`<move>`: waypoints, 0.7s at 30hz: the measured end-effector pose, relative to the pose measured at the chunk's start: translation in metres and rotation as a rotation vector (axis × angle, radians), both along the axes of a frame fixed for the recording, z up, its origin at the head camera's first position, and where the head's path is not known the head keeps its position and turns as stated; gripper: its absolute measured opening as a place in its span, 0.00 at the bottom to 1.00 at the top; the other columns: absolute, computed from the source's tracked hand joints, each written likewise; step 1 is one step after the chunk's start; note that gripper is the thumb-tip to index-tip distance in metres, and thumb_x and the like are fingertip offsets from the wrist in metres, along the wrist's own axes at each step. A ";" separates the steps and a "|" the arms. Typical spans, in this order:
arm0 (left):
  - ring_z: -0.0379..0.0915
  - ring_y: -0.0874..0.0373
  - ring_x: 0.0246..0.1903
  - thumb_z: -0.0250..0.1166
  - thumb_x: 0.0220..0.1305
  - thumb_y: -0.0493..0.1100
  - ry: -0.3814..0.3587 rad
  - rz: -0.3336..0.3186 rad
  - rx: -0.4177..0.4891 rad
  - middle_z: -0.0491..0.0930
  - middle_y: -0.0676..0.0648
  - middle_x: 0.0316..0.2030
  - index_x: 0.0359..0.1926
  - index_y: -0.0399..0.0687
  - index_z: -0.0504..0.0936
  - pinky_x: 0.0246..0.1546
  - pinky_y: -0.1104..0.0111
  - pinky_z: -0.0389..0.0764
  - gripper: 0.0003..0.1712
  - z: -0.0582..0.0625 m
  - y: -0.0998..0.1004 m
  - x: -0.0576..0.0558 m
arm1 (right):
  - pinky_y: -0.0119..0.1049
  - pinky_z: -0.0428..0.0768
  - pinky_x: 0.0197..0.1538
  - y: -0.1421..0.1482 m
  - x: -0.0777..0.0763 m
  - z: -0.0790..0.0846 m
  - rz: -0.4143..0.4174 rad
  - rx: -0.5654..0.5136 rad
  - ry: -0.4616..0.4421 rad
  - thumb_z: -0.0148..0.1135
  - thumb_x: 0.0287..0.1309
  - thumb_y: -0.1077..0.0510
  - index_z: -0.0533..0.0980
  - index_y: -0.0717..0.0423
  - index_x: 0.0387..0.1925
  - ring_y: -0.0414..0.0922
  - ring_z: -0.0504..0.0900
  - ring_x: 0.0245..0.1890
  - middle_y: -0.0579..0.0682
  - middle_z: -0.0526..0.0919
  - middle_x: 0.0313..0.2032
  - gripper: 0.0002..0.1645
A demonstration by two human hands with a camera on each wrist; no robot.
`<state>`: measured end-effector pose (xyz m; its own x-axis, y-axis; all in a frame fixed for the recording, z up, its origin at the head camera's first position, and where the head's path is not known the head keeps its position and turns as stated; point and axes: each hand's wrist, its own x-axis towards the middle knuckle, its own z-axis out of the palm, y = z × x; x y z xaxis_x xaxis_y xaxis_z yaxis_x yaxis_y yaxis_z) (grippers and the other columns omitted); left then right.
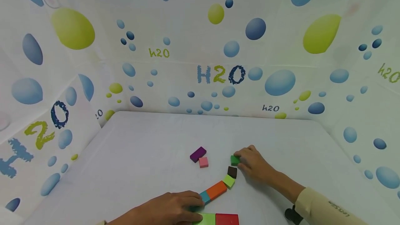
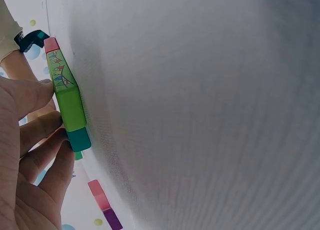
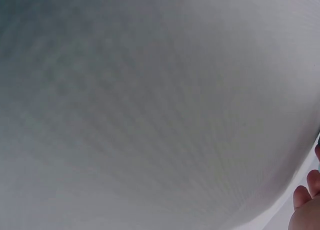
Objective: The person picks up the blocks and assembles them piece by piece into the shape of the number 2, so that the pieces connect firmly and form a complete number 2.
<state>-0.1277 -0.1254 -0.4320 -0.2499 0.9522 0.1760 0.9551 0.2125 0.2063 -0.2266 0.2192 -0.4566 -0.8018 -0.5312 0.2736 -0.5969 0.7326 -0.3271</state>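
Observation:
My right hand (image 1: 256,164) pinches a green block (image 1: 234,160) between thumb and fingers at the top of a curved row of blocks. Below it, a dark brown block (image 1: 232,172), a lime block (image 1: 229,182), an orange block (image 1: 216,190) and a teal block (image 1: 205,197) follow one another. My left hand (image 1: 168,207) has its fingers extended at the teal block. Its thumb touches the end of a light green block (image 1: 207,218), which lies against a red block (image 1: 227,219). In the left wrist view, flag drawings mark a green block (image 2: 62,70).
A purple block (image 1: 198,154) and a pink block (image 1: 203,162) lie together left of the row on the white table (image 1: 150,148). A bubble-printed sheet (image 1: 187,27) walls the table at the back and sides. A black strap (image 1: 293,214) sits on the right wrist.

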 end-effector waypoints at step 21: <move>0.70 0.62 0.63 0.63 0.73 0.49 -0.007 0.021 0.017 0.78 0.55 0.61 0.62 0.60 0.83 0.56 0.79 0.76 0.19 0.001 0.000 0.001 | 0.41 0.78 0.53 -0.005 0.000 0.004 0.027 0.031 -0.049 0.69 0.63 0.62 0.76 0.53 0.60 0.42 0.69 0.51 0.47 0.82 0.54 0.24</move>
<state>-0.1272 -0.1250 -0.4311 -0.2709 0.9436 0.1904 0.9491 0.2289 0.2164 -0.2261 0.2145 -0.4524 -0.7991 -0.5605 0.2177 -0.6006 0.7265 -0.3340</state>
